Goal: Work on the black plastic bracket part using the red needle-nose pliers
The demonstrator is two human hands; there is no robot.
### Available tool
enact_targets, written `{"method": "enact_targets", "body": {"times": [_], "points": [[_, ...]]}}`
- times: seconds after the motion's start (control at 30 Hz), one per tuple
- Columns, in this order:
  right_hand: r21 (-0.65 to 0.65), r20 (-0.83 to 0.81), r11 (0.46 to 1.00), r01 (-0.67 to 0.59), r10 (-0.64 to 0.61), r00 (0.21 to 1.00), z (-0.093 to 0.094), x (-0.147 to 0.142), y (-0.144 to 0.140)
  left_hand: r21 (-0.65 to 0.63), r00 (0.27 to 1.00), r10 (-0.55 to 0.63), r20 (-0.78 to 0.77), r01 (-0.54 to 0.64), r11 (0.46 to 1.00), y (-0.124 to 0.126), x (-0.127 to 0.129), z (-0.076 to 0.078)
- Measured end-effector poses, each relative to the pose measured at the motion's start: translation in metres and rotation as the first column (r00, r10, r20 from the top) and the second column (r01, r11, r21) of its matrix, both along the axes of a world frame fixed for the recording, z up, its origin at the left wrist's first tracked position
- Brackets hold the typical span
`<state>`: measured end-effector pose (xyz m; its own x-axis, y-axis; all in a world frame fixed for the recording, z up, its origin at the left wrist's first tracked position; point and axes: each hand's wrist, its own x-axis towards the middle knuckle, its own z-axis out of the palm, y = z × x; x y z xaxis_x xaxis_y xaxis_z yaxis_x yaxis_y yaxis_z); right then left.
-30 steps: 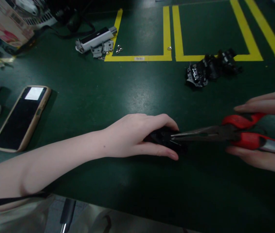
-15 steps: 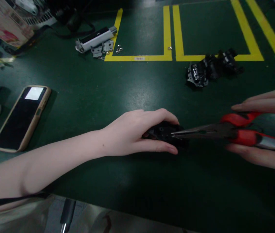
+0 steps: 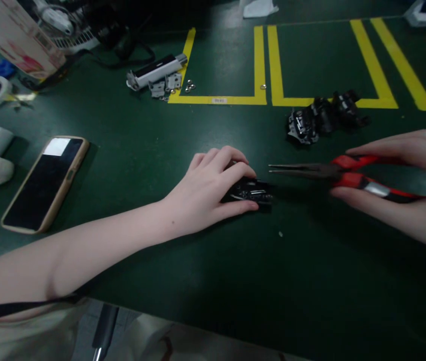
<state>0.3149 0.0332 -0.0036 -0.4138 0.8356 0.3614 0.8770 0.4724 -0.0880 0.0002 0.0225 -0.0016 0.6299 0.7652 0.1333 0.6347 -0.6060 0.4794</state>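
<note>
The green table [image 3: 122,281] bears everything; the right hand [image 3: 404,190] clenches red-handled pliers [image 3: 333,171], tips just right of the small black part [image 3: 248,191]; the left hand [image 3: 208,193] pins that part, seemingly light, rigid, best gripped at its sides.

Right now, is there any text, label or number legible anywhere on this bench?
None can be read.
Small white label on the yellow tape line: print too small.
Cardboard box, top left: red print and barcode sticker, blurred.
Phone screen: lit patch, no legible text.
</note>
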Motion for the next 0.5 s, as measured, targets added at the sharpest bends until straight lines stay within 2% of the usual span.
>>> {"method": "enact_targets", "body": {"times": [0.1, 0.23, 0.33, 0.43, 0.5], "points": [[0.073, 0.028, 0.994, -0.085, 0.083, 0.996, -0.003, -0.005, 0.003, 0.014, 0.998, 0.059, -0.023, -0.059, 0.998, 0.0, 0.001, 0.0], [0.047, 0.066, 0.998, -0.046, 0.043, 0.997, -0.01, -0.009, 0.009, -0.009, 0.996, 0.09, 0.009, -0.09, 0.996, 0.0, 0.0, 0.003], [0.012, 0.103, 0.999, -0.029, 0.028, 0.994, -0.007, -0.009, 0.009, 0.018, 0.99, 0.137, 0.008, -0.138, 0.99, 0.0, -0.009, 0.013], [0.049, 0.102, 0.997, -0.058, 0.053, 0.993, 0.009, -0.011, -0.005, 0.166, 0.964, 0.266, -0.018, -0.26, 0.951, -0.003, -0.038, 0.026], [0.129, 0.008, 0.99, -0.06, 0.06, 0.998, 0.021, -0.015, -0.019, 0.272, 0.907, 0.415, -0.07, -0.383, 0.883, -0.011, -0.072, 0.031]]}}
